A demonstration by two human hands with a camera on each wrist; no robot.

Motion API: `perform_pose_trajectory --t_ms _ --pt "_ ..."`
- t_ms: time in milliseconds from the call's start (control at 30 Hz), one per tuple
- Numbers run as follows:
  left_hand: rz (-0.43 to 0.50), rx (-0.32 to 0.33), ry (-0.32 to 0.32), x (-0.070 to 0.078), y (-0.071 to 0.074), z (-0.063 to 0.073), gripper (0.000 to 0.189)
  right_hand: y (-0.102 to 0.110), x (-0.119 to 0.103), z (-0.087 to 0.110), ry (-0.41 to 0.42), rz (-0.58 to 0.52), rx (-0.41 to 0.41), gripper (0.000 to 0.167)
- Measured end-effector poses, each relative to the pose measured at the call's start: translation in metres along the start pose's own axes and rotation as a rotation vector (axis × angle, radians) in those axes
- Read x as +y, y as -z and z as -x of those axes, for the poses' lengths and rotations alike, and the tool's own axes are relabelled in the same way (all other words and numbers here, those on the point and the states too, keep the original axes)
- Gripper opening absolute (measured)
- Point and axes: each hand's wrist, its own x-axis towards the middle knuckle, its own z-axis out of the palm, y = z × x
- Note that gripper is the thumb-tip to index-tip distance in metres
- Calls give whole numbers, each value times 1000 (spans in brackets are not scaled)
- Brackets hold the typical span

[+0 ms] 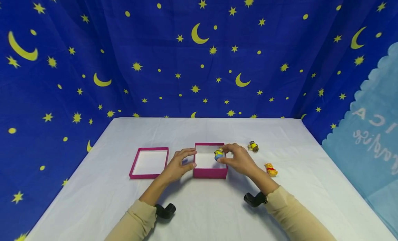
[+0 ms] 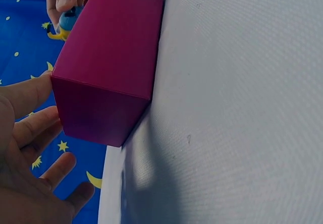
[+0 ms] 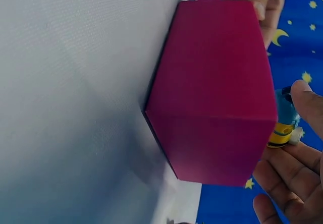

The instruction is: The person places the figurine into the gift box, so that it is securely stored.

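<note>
A magenta box point(image 1: 210, 173) with a white inside stands open-topped on the white table. Over its right part, my right hand point(image 1: 240, 160) pinches a small yellow and blue Minion figure point(image 1: 219, 154) between thumb and fingers. In the right wrist view the figure point(image 3: 283, 129) is partly covered by the box wall point(image 3: 217, 62), and its head points down in that picture. My left hand point(image 1: 176, 167) touches the box's left side with loosely spread fingertips. From the left wrist view, the thumb point(image 2: 35, 90) lies at the top corner and the lower fingers stand off the box.
The magenta-rimmed lid point(image 1: 133, 165) lies to the left, its white inside facing up. Right of the box are another Minion figure point(image 1: 253, 146) and a yellow bear figure in a red shirt point(image 1: 271, 169). A blue curtain point(image 1: 199, 61) with moons and stars hangs behind the table.
</note>
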Motion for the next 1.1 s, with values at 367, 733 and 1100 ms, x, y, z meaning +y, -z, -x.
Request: perform_pose_trajectory --t_ms 367,733,1100 --pt "-4 -6 11 0 0 -1 49 -13 -11 -9 58 40 -34 46" --pt "0 -26 46 0 0 -3 51 -21 -16 -16 139 81 -30 48" --pt "12 -36 50 0 1 -3 51 -30 -20 -24 162 131 -92 48"
